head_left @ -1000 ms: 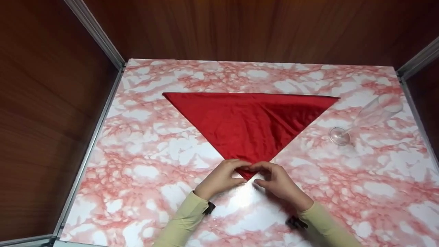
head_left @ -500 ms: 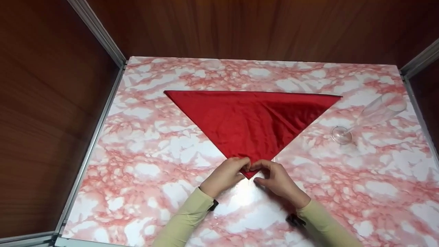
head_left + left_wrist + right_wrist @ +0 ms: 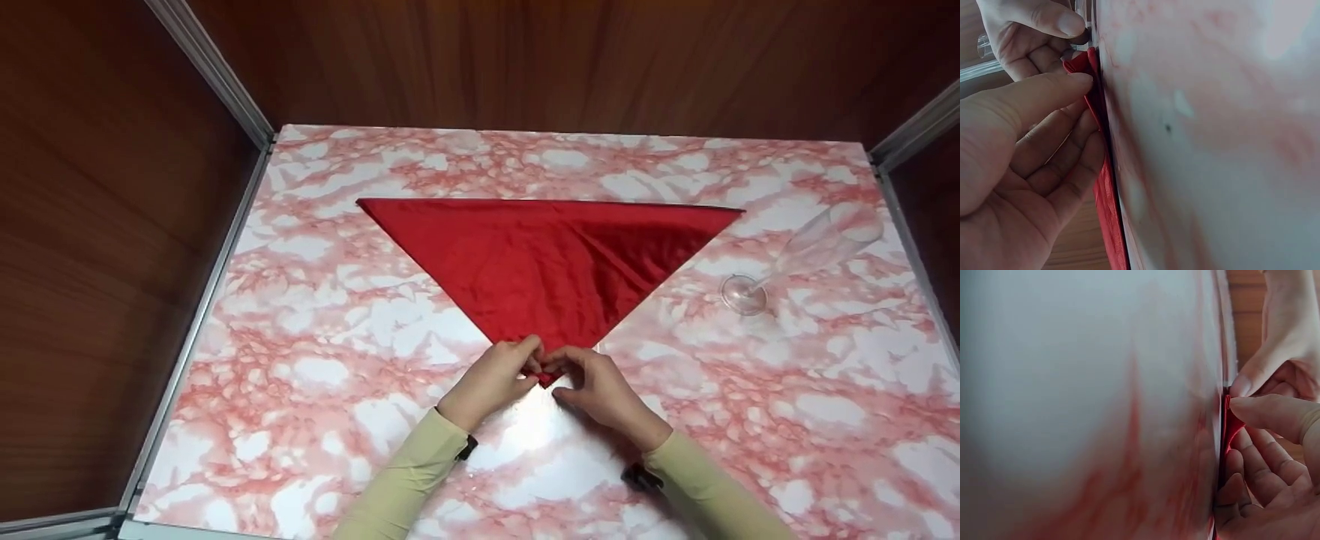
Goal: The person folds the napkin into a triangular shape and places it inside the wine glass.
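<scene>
A red satin cloth (image 3: 525, 262), folded into a triangle, lies with its long edge toward the back and one point toward the person. My left hand (image 3: 491, 382) pinches that near point, its thumb on a small turned-up fold (image 3: 1088, 64) and its fingers curled behind. From the other side my right hand (image 3: 604, 386) holds the same point, with its thumb tip (image 3: 1241, 404) against the fold and its fingers bent over the cloth. Both hands' fingertips nearly meet there, partly hiding the tip.
A clear champagne flute (image 3: 817, 247) stands to the right of the cloth on its round foot. The table (image 3: 315, 420) has a red-and-white marbled top. Dark wood panels (image 3: 525, 67) with metal framing enclose its back and sides.
The left fingers have curled in and risen slightly over the near point. The tip is turned up into a small fold, so less of it shows. The right hand has barely moved.
</scene>
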`<state>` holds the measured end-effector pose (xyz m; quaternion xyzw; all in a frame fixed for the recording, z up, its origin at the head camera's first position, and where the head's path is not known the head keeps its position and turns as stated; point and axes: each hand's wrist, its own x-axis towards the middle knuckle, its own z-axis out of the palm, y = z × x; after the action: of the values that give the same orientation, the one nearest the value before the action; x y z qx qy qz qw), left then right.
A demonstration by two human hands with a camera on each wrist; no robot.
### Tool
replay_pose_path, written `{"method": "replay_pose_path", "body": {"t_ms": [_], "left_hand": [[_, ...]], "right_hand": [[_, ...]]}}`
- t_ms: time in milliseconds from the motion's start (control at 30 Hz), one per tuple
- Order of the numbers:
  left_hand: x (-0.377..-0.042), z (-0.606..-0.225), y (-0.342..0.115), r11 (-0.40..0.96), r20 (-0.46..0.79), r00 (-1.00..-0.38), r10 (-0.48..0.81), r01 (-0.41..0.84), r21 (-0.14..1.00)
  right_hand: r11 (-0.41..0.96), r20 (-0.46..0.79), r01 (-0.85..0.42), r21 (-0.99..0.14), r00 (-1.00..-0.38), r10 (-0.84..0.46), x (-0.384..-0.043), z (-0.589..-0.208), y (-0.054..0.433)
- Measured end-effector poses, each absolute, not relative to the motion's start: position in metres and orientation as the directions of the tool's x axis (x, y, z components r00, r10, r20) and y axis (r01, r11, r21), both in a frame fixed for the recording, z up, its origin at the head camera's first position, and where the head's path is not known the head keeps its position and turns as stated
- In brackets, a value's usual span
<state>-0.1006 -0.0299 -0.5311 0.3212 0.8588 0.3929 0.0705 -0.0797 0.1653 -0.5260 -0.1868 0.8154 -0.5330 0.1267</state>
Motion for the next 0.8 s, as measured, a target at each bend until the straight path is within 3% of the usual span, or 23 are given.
{"method": "replay_pose_path", "body": {"t_ms": [267, 800], "left_hand": [[-0.1009, -0.5305, -0.0308, 0.496, 0.112, -0.800, 0.590, 0.468, 0.731], [-0.1034, -0.5275, -0.0326, 0.530, 0.060, -0.813, 0.579, 0.431, 0.730]], "right_hand": [[0.467, 0.022, -0.238, -0.852, -0.906, -0.423, -0.0851, -0.5321, 0.1629], [0.545, 0.063, -0.307, -0.780, -0.905, -0.420, -0.0858, -0.5313, 0.1583]]}}
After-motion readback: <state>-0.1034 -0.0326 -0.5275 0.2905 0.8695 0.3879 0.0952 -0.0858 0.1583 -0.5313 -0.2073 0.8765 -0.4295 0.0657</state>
